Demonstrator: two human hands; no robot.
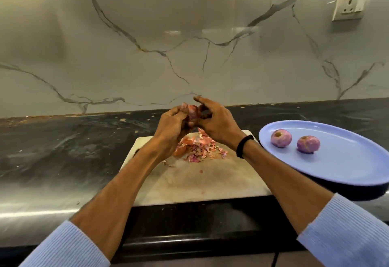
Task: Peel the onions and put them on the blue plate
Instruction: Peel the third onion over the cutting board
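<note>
Both hands hold one red onion in the air above the back of the white cutting board. My left hand grips its left side, with a loose flap of skin showing at its fingertips. My right hand curls round its right side; most of the onion is hidden. A heap of pink and orange onion peels lies on the board below. The blue plate sits at the right with two peeled onions, one beside the other.
The board lies on a dark stone counter in front of a marble backsplash. A wall socket is at the upper right. The plate's near rim overhangs the counter's front edge.
</note>
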